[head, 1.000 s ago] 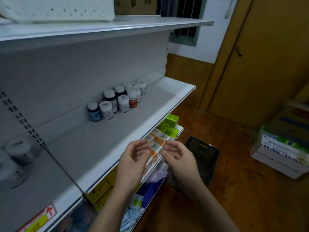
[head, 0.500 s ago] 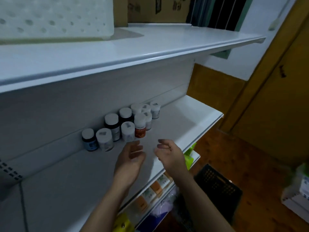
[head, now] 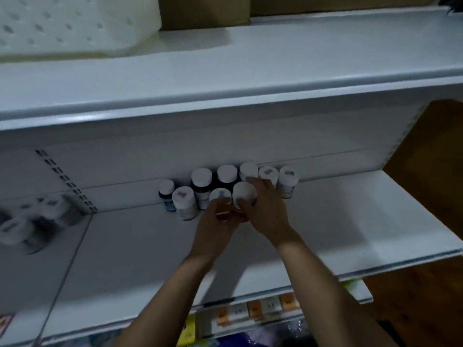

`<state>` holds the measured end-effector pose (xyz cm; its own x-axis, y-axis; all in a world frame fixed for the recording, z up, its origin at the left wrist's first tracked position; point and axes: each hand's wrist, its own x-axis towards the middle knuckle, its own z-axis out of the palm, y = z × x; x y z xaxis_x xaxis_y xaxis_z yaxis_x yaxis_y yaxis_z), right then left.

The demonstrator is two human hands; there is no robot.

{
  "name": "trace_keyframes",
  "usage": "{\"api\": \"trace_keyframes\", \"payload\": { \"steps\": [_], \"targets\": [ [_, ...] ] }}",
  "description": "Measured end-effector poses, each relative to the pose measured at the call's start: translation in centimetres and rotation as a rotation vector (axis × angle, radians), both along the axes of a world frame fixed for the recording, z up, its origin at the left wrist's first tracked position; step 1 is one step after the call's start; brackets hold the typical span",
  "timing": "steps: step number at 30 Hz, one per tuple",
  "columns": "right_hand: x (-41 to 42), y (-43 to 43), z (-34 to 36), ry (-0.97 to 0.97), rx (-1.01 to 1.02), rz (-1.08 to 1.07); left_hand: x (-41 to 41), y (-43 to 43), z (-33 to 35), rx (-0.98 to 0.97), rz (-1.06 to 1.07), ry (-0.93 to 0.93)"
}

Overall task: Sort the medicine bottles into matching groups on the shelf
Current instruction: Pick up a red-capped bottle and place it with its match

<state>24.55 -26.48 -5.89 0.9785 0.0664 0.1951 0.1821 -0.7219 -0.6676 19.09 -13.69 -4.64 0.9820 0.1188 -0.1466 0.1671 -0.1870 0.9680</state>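
Note:
Several white-capped medicine bottles stand in a cluster at the back of the white middle shelf (head: 350,221). My left hand (head: 220,221) grips a white-capped bottle (head: 220,195) in the front row. My right hand (head: 265,209) grips the orange-labelled bottle (head: 244,192) beside it, fingers curled round its side. A blue-labelled bottle (head: 166,195) and a white bottle (head: 184,202) stand at the cluster's left end. Two dark bottles (head: 201,182) and more white ones (head: 286,181) stand behind my hands against the back panel.
More bottles (head: 32,221) sit blurred at the far left of the same shelf. A white perforated basket (head: 75,23) and a cardboard box (head: 205,11) rest on the upper shelf. Orange and white boxes (head: 255,309) line the lower shelf's edge.
Both hands rose from the lower shelf's boxes, reached forward to the bottle cluster, and now hold two front-row bottles. The view moved closer and higher.

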Motion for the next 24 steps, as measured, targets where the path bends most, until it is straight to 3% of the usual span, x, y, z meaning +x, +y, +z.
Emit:
{"api": "trace_keyframes", "payload": {
  "steps": [6,17,20,24],
  "targets": [
    [1.0,-0.3,-0.5,0.002,0.027,0.118,-1.4,-0.3,-0.2,0.048,0.112,0.057],
    [-4.4,-0.7,1.9,0.014,0.132,0.040,-7.5,1.3,1.3,0.072,0.181,-0.033],
    [-7.8,0.5,3.9,-0.036,0.297,0.045,-10.3,2.3,2.2,0.060,0.132,-0.061],
    [-13.8,3.2,6.7,0.055,0.562,0.130,-15.6,4.3,3.6,0.042,0.064,-0.134]
  ]
}}
